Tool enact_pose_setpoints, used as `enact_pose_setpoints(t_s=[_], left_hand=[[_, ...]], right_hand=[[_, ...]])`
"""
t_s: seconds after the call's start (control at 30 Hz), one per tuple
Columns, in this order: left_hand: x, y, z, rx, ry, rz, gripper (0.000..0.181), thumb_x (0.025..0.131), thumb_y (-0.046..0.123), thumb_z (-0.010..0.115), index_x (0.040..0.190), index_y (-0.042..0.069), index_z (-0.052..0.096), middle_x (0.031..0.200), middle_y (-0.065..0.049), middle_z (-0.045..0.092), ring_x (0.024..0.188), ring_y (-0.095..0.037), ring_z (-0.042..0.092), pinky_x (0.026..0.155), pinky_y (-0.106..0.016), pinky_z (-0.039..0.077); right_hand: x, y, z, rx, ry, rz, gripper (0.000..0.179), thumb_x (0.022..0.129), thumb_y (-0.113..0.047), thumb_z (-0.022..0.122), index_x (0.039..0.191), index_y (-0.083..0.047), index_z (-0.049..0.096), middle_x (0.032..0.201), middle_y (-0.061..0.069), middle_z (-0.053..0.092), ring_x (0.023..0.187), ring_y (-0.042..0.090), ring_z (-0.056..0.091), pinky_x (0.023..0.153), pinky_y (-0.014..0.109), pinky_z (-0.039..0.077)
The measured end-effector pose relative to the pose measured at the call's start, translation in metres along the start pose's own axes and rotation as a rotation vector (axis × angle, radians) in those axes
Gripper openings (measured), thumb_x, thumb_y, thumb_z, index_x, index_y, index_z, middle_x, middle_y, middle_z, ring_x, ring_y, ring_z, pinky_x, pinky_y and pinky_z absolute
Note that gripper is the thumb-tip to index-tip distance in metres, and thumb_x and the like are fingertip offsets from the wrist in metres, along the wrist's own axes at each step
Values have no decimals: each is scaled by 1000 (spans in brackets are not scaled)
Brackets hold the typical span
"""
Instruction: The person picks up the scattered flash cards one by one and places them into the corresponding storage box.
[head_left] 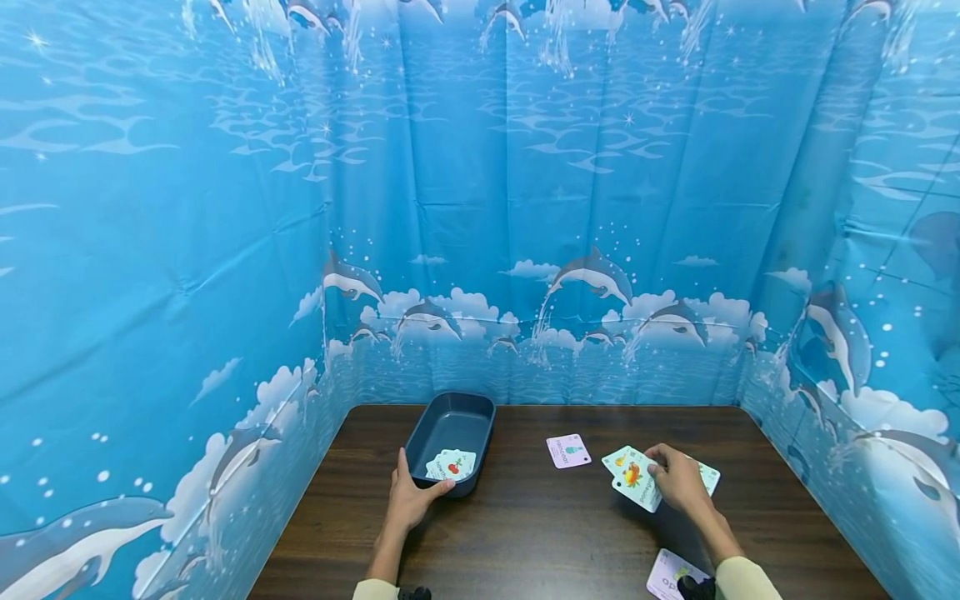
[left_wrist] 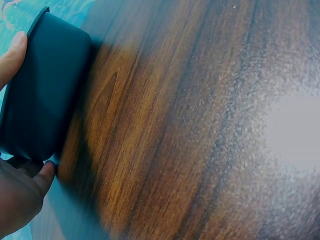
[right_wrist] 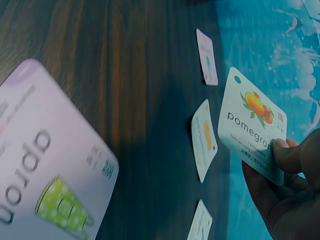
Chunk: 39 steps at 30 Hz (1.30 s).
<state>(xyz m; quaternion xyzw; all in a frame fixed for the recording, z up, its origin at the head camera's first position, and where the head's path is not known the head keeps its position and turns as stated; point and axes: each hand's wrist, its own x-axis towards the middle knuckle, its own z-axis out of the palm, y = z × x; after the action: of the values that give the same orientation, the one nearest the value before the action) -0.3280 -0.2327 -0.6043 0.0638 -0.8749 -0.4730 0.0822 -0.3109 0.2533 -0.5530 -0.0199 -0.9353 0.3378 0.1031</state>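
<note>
My right hand [head_left: 678, 477] pinches a pomegranate card [head_left: 636, 481] between thumb and fingers, raised over the table with its printed side showing in the right wrist view. Behind it lies a green-edged card with a yellow fruit [head_left: 617, 459]. Another green-edged card [head_left: 708, 477] is partly hidden by this hand. At the left, my left hand [head_left: 408, 500] grips the near left corner of a dark blue-grey rectangular tray [head_left: 452, 408], its thumb at the near rim and fingers along the side. Inside the tray's near end is a small pile of cards, a red-fruit card [head_left: 459, 464] on top.
A pink raincoat card [head_left: 568, 451] lies on the brown wooden table [head_left: 525, 525] between the tray and the right hand. Near the right wrist is a pink apron card [right_wrist: 55, 165]. A blue dolphin-print curtain [head_left: 562, 208] surrounds the table's back and sides.
</note>
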Motion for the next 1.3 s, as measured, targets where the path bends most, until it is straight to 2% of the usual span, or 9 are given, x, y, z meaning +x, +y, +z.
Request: enact_pose_setpoints(t_s=[0.2, 0.3, 0.4, 0.5, 0.87, 1.3], left_hand=[[-2, 2, 0, 10, -2, -1, 138, 80, 45, 94, 170, -3, 2, 163, -46, 26, 149, -63, 36, 117, -72, 38], [-1, 2, 0, 6, -1, -8, 138, 80, 45, 95, 170, -3, 2, 163, -45, 26, 149, -63, 35, 118, -72, 37], [-2, 2, 0, 0, 0, -13, 137, 80, 44, 95, 170, -3, 3, 164, -45, 26, 149, -63, 35, 118, -72, 37], [-2, 3, 0, 0, -2, -16, 137, 80, 45, 94, 170, -3, 3, 164, -45, 26, 149, -63, 35, 118, -73, 37], [-1, 1, 0, -15, -2, -13, 136, 80, 43, 94, 170, -3, 3, 165, -45, 25, 150, -63, 34, 119, -73, 35], [1, -1, 1, -15, 5, -21, 137, 80, 45, 94, 170, -2, 3, 164, -44, 26, 149, -63, 35, 119, -74, 35]], right_hand=[[7, -13, 11, 15, -11, -16, 19, 99, 2, 65, 116, 4, 72, 111, 26, 76, 94, 33, 69, 84, 55, 54], [10, -18, 17, 33, -19, -22, 18, 99, 2, 65, 115, 3, 72, 104, 23, 75, 88, 30, 68, 76, 47, 55], [11, -22, 22, 52, -19, -28, 16, 98, 2, 66, 113, 1, 73, 97, 19, 75, 81, 25, 65, 68, 37, 51], [12, -26, 26, 62, -17, -34, 15, 98, 2, 67, 111, -1, 73, 94, 16, 75, 79, 24, 64, 66, 33, 49], [16, -42, 35, 62, -52, -51, 15, 99, 2, 66, 111, -1, 74, 100, 14, 76, 84, 23, 65, 72, 38, 52], [24, -65, 46, 80, -65, -72, 14, 99, 0, 68, 111, -1, 75, 100, 12, 76, 80, 19, 64, 71, 34, 52]])
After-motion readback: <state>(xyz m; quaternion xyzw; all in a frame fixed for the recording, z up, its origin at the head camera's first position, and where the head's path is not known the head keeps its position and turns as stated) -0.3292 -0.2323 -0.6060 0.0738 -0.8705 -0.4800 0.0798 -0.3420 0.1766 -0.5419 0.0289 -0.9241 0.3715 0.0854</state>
